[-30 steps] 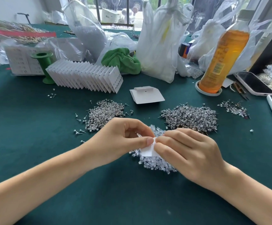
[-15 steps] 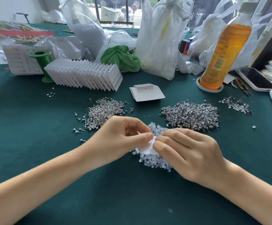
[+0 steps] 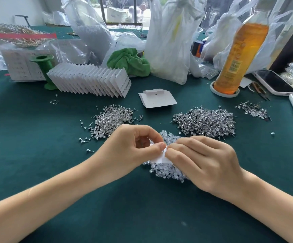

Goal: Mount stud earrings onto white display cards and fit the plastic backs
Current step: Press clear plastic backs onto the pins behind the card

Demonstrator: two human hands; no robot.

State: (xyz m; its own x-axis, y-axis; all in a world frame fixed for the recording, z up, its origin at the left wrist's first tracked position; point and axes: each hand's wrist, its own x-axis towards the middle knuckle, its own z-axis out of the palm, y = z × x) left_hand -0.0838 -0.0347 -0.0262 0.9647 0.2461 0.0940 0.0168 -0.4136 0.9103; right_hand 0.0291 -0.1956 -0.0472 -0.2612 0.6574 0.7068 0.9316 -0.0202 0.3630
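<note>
Hands, left (image 3: 133,148) and right (image 3: 201,160), fingers curled, pinch one white card (image 3: 159,158) between them.

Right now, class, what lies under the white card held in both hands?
Under the white card, pinched by the left hand and right hand, lies a pile of clear plastic backs on the green cloth. The pile's middle is covered.

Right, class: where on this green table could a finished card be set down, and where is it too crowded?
Bare green cloth lies left of the left stud pile, and a wide strip runs in front of both hands. A small gap sits between the folded white cards and that pile. The back edge, around the bags and orange bottle, is crowded.
</note>
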